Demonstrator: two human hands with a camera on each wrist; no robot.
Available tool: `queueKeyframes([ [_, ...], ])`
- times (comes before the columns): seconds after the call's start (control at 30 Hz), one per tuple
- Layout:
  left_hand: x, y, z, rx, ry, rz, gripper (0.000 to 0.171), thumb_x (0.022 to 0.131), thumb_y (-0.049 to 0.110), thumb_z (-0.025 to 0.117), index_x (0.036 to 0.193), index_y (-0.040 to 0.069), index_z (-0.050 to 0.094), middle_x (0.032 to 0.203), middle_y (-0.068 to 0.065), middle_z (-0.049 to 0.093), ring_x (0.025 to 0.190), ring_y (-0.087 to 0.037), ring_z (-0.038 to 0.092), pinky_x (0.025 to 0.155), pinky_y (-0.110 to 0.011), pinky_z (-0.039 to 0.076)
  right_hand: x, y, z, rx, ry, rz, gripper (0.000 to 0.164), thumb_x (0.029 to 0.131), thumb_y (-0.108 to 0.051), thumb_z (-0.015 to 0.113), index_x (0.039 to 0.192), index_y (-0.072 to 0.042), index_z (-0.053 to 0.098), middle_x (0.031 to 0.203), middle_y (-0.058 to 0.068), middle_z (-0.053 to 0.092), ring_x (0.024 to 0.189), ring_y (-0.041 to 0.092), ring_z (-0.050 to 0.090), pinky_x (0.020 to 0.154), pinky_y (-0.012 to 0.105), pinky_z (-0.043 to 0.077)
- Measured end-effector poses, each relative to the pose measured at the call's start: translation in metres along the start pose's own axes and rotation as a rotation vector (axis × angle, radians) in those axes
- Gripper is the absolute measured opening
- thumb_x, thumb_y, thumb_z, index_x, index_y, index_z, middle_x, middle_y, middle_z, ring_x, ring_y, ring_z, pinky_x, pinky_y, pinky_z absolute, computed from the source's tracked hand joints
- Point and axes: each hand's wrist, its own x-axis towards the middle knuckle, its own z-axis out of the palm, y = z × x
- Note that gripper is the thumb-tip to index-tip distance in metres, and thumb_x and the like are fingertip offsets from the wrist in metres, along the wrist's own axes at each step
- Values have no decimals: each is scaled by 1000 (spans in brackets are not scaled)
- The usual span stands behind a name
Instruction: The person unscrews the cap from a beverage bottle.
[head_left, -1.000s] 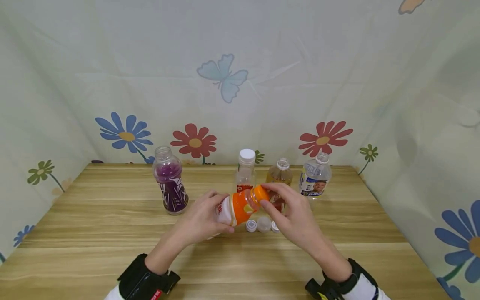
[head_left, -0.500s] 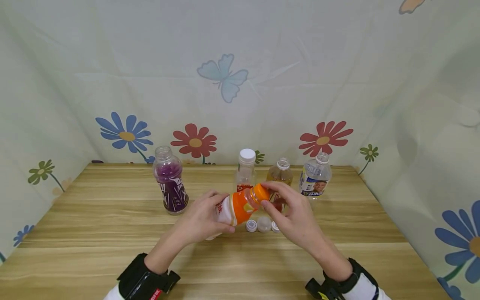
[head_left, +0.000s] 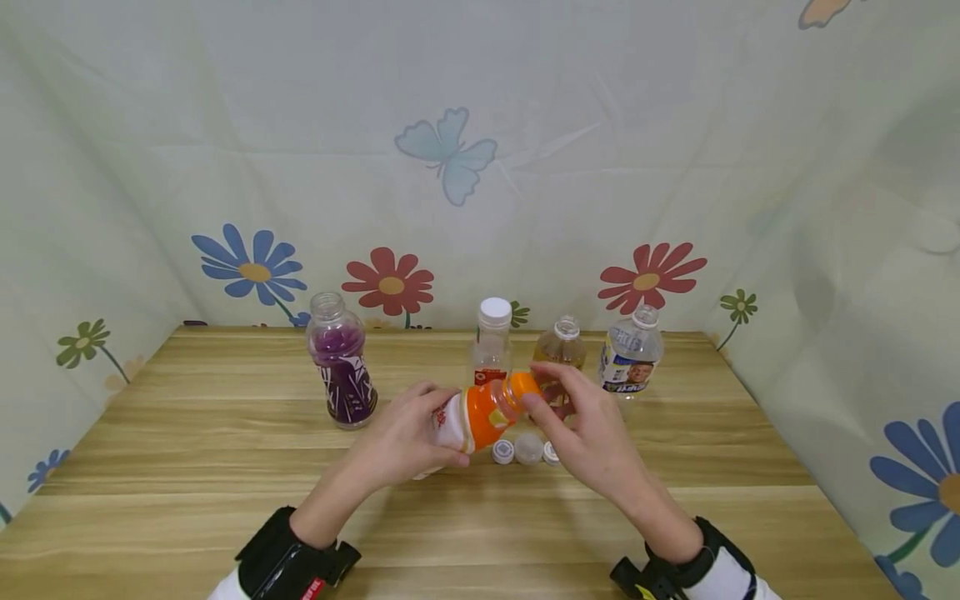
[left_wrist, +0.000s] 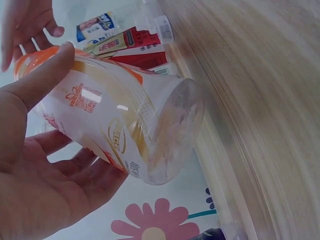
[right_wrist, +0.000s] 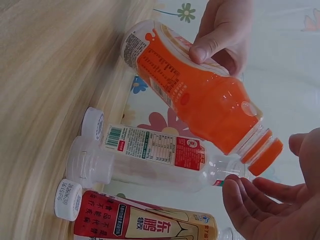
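My left hand [head_left: 408,433] grips an orange-and-white labelled plastic bottle [head_left: 468,418] round its body and holds it tilted above the table, neck toward the right. An orange cap [right_wrist: 266,156] sits on the bottle's neck. My right hand [head_left: 592,429] is around this cap with thumb and fingers spread. In the right wrist view a small gap shows between the thumb and the cap, and the fingertips lie close beside it. The left wrist view shows the bottle's clear base [left_wrist: 182,130] pointing toward the camera.
Behind stand a purple bottle [head_left: 345,383], a white-capped clear bottle [head_left: 491,337], an uncapped yellowish bottle [head_left: 562,348] and an uncapped clear bottle [head_left: 630,354]. Loose on the wooden table [head_left: 480,533] lie a white cap [head_left: 503,452], a translucent cap [head_left: 528,449] and another white cap [head_left: 551,453].
My right thumb and fingers have loosened from the orange cap and shifted slightly to the right. The left hand and the bottle have stayed nearly still.
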Motion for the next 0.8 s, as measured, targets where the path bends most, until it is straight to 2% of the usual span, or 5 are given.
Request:
queueKeyframes([
  [0.2,0,0,1,1,-14,-11,81,64,40,92,132,11,60,114,1,57,93,-14,57,80,-28,48,0,-1,0,-24,0,58,27,94,-21,69,114,-3,65,92,-4,60,78,12,59,63,26,53],
  [0.4,0,-1,1,4,-4,8,80,64,38,93,131,10,60,113,1,57,92,-14,56,79,-27,48,0,-3,1,-30,-13,64,25,92,-16,72,113,-4,65,91,-5,60,78,12,58,63,24,52],
  [0.53,0,-1,1,-6,-2,7,80,64,38,93,131,10,61,113,0,57,92,-14,56,79,-28,47,0,-3,0,-21,-26,40,26,92,-14,72,116,-5,65,96,-6,60,80,12,58,63,24,52],
  [0.73,0,0,1,-9,-5,-2,79,65,41,92,131,12,61,113,2,57,93,-13,56,79,-28,47,0,-3,-1,0,-42,-30,32,94,-12,69,124,-3,64,113,-4,60,86,12,63,66,24,53],
  [0.8,0,0,0,-10,-2,-3,78,65,42,92,131,12,61,112,3,57,93,-13,56,79,-28,47,0,-3,-2,-3,-44,-58,33,94,-11,68,126,-5,63,117,-4,59,83,11,63,65,23,53],
])
